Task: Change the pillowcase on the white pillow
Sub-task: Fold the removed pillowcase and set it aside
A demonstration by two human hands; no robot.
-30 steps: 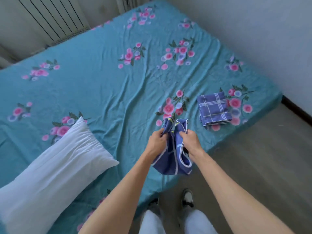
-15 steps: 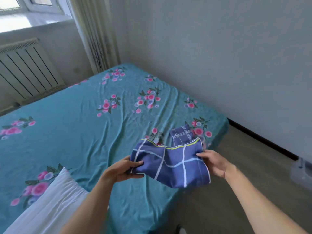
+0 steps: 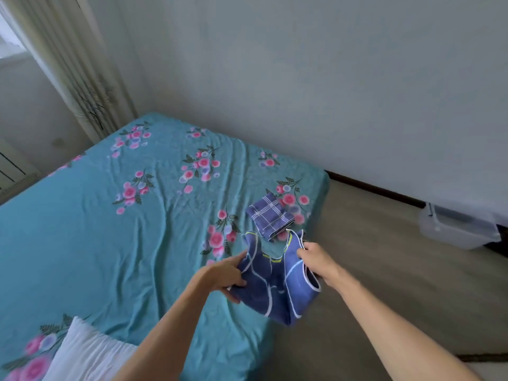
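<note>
both arms outstretched, left hand (image 3: 224,273) and right hand (image 3: 316,257) grip the blue pillowcase (image 3: 275,284).

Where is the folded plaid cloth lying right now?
The folded plaid cloth lies on the floral bedsheet near the bed's right corner, just beyond the blue pillowcase held in both hands.

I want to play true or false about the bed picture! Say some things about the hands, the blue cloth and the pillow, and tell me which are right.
1. Both hands hold the blue checked pillowcase. True: the left hand and right hand each grip a side.
2. The white pillow is already inside the pillowcase. False: it lies bare on the bed.
3. A folded plaid cloth lies on the bed sheet. True.
4. The bed sheet is plain white. False: it is teal with pink flowers.
</note>
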